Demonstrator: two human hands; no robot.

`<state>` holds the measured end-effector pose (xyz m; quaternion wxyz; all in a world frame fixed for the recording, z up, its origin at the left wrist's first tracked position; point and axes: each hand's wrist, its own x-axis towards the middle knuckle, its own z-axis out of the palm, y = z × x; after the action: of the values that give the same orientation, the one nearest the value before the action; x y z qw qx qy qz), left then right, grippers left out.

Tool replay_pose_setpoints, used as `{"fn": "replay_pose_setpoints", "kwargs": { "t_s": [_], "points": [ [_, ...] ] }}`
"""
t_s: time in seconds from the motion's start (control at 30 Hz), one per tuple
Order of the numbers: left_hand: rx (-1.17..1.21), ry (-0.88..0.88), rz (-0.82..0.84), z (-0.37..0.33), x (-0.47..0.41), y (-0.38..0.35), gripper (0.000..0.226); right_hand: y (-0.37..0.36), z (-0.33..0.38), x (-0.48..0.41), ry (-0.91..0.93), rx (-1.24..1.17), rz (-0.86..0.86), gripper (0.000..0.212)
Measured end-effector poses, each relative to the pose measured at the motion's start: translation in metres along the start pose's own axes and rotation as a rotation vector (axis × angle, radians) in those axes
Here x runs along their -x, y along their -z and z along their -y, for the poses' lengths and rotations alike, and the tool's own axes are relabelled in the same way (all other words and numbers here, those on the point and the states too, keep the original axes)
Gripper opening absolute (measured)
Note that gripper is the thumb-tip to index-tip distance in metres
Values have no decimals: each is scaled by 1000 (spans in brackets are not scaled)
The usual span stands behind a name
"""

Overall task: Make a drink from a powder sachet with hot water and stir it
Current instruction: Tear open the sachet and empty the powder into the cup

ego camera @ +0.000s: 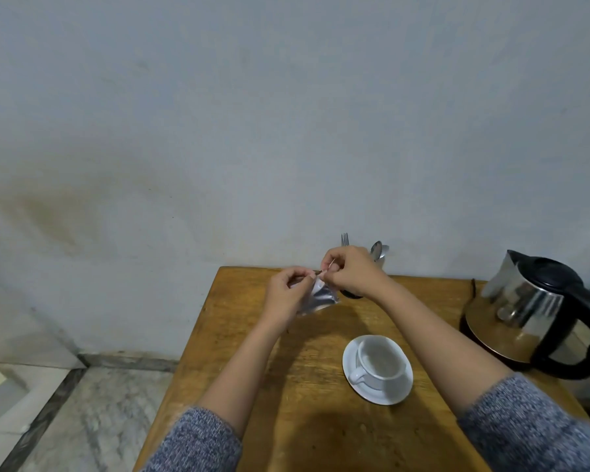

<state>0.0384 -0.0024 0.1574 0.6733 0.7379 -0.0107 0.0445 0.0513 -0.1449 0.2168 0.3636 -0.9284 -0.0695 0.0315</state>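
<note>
Wooden table [286, 386]: kettle [532, 311] right, cup [382, 361] near; left hand [286, 289] and right hand [349, 270] pinch sachet [321, 298].

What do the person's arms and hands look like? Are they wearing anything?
Both arms wear a speckled grey-blue knitted sweater. The left sleeve and the right sleeve are pushed up, so the forearms are bare. The left hand and the right hand are bare too: no gloves. I can see no rings, watch or bracelets. The fingers have short nails.
</note>
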Motion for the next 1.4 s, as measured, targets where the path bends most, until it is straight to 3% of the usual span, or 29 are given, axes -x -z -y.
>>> {"fn": "replay_pose_setpoints", "kwargs": {
  "t_s": [0.43, 0.73, 0.87, 1.1, 1.2, 1.3, 1.4],
  "points": [
    [-60, -27, 23, 5, -10, 1, 16, -4, 2, 0, 134, 46, -21, 12],
    [178, 101, -12, 2, -15, 5, 7, -20, 2, 1, 535, 269, -138, 21],
    [255, 168, -123, 6, -17, 16, 10, -31, 7, 6, 669, 327, -109, 23],
    [320, 103, -202, 26, -21, 56, 45, -48, 11, 4, 763, 235, 35, 15],
    [366, 204, -365, 35, -26, 73, 37, -56, 16, 4, 809, 221, 76, 15],
    [352, 233, -460, 46, -29, 95, 25, -63, 18, 7, 752, 146, 102, 13],
    [345, 198, -466, 47, -25, 111, 25, -77, 13, 5, 527, 44, 74, 8]
  ]
}}
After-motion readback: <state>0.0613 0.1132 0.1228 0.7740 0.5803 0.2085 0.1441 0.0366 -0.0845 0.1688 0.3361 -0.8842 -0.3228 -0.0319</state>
